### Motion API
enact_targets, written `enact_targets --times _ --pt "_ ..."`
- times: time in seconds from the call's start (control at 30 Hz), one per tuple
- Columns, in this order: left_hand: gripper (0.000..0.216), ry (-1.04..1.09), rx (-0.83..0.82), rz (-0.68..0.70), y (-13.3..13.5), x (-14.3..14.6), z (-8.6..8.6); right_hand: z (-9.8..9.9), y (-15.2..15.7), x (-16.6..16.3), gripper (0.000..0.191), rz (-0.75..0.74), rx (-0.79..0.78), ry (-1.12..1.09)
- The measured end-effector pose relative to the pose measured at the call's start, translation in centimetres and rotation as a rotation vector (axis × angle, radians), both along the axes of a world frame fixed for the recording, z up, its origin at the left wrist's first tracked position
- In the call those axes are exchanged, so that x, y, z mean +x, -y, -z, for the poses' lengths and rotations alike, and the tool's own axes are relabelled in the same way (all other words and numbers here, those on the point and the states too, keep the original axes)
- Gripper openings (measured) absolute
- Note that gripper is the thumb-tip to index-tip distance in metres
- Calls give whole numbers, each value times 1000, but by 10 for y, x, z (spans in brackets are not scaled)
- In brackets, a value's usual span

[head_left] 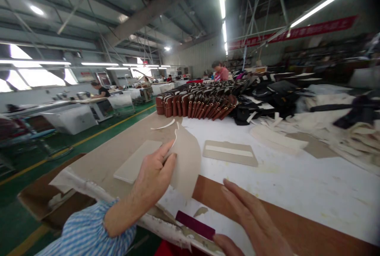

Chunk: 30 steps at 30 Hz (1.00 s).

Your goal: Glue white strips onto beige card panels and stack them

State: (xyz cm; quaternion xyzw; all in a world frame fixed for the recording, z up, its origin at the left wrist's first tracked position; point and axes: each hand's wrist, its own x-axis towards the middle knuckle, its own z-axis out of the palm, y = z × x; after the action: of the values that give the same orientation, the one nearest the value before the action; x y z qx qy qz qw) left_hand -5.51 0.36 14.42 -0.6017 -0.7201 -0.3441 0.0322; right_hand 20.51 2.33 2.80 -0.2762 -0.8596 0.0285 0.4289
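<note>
Left hand: at the near centre, the left hand (pixel 154 173) has its thumb and forefinger pinched together on the left edge of a curved beige sheet (pixel 188 155).
Beige sheet: lies over the middle of the worktop (pixel 297 182), its rounded side facing right; a narrow pale strip runs along its far left edge.
Right hand: at the near right, the right hand (pixel 255 220) has its thumb and fingers apart, the fingers over a long brown strip (pixel 311 224), not closed on it.
Brown strip: slants from beside the sheet's near end towards the near right corner.
Purple strip: a short purple strip (pixel 195 225) lies at the near edge, just left of the right thumb.
Flat panels: a pale rectangular panel (pixel 133 165) is left of the sheet; a taupe panel with a cream band (pixel 230 153) is to its right.
Far side: brown bags (pixel 190 103) stand in packed rows, with black pieces (pixel 267 93) heaped to their right.
Left floor: an open cardboard box (pixel 38 198) sits beside the worktop.
</note>
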Motion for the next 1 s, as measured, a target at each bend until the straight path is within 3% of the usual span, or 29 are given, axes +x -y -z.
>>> enact_targets --times 0.07,0.17,0.3,0.4,0.47,0.5,0.6,0.7,0.8,1.0 --pt "50 184 7 123 2 33 6 -13 3 -18 77 52 133 65" --pt "51 402 -6 251 3 70 5 -19 8 -28 76 165 214 129" --pt "53 611 -15 378 6 101 -5 -21 20 -14 78 304 178 11" --pt "61 689 -54 569 13 112 9 -19 27 13 58 357 64 -124" --pt "64 541 -54 712 17 114 38 -14 30 37 34 438 -235 -283" --pt "65 412 -48 773 18 113 58 -10 31 49 31 480 -447 -369" --pt "71 98 7 863 20 106 118 7 35 83 42 527 -1001 -490" --pt "57 -147 -66 855 22 100 153 26 41 107 42 572 -1199 -495" --pt "45 -303 -82 831 23 98 158 35 44 123 46 636 -1232 -463" --pt "41 -452 -11 784 20 104 145 24 37 139 37 637 -1258 -274"
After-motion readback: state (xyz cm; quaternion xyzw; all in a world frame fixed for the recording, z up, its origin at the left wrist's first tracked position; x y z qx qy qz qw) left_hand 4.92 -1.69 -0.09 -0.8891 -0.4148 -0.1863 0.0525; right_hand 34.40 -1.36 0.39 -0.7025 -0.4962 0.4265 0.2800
